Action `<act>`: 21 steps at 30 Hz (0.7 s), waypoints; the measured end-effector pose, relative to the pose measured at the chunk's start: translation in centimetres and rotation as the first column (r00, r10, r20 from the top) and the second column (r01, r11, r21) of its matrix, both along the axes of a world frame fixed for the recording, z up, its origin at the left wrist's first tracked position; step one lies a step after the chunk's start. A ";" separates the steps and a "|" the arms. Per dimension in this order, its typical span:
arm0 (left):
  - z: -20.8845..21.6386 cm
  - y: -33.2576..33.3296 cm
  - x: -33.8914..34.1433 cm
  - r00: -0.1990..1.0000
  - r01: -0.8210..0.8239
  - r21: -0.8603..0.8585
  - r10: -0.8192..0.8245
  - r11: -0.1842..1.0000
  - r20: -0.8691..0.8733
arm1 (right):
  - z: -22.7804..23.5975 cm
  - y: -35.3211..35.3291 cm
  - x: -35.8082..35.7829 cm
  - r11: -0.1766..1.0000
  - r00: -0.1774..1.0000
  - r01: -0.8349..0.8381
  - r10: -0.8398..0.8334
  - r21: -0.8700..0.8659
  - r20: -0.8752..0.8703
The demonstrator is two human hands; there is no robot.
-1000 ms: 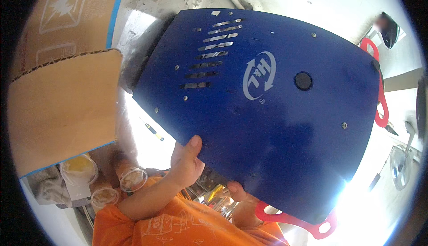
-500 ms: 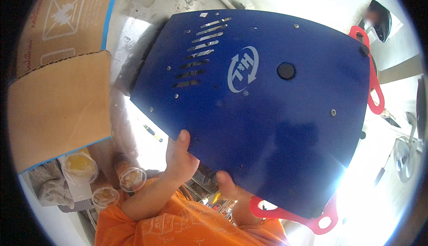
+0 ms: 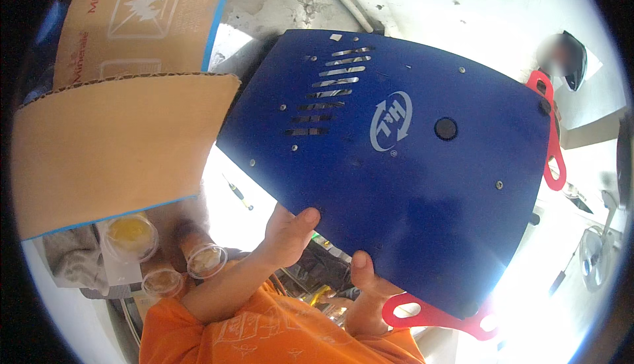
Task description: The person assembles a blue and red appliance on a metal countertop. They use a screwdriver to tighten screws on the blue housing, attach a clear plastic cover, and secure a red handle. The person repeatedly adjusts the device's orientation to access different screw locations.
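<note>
A large blue metal machine housing (image 3: 422, 232) fills the middle of the view, tilted, with slanted vent slots, a pale logo, a round black plug and several screws. Red slotted brackets (image 3: 432, 318) stick out at its near and right ends. My left hand (image 3: 290, 232) grips the near left edge, thumb on top and fingers underneath. Further right along that edge, my right hand (image 3: 370, 281) holds it close to the near red bracket, its thumb up against the face. The undersides of both grips are hidden by the housing.
A cardboard box (image 3: 119, 146) with blue-taped edges stands at the left, close to the housing. Below it are clear plastic cups (image 3: 131, 235) and a grey cloth (image 3: 76, 258). A yellow-black screwdriver (image 3: 239, 196) lies beyond my left hand. A metal fan-like object (image 3: 593, 252) is at the right.
The housing and both hands have shifted right and slightly down in the picture. The cardboard box also appears further right, now nearly meeting the housing's left edge. Both grips stay the same.
</note>
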State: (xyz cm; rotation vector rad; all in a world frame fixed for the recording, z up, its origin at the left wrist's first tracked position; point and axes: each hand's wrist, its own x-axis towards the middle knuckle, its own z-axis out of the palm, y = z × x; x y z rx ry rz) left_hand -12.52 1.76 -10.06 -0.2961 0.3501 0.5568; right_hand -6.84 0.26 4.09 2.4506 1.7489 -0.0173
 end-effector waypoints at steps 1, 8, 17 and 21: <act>0.6 0.6 -0.3 0.999 0.007 -0.097 -0.004 0.995 0.040 | 0.2 0.0 -0.1 1.000 1.000 0.002 -0.002 0.003 0.005; 3.6 2.3 -1.9 0.946 0.183 0.024 -0.169 0.983 -0.277 | 0.6 0.3 -0.7 1.000 0.999 0.004 -0.003 -0.020 0.036; 3.7 3.2 -2.4 0.926 0.143 -0.067 -0.157 0.987 -0.342 | 0.8 0.7 -0.6 0.999 0.999 -0.024 0.025 -0.047 0.022; 2.3 1.9 -2.5 0.866 0.246 0.107 -0.169 0.963 -0.471 | 1.2 0.6 -0.7 0.998 0.999 -0.019 0.020 -0.055 0.026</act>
